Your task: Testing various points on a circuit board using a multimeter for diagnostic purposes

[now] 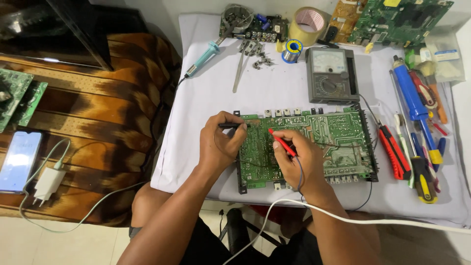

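Probing a green board (304, 147) on the worktop (274, 93): left hand (223, 145) has its grip clamped on a black probe (233, 125), right hand (299, 159) pinching a red probe (282, 142). Both tips touch the board's left half, with the grey meter (331, 76) just behind it.

Probe tips too small to tell contact w/ green board (338, 137), board's middle hidden by hands

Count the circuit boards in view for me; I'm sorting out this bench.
4. A large board lies under both hands on the white cloth, a green board sits top right, a small one beside the tape roll, another far left. More may be hidden.
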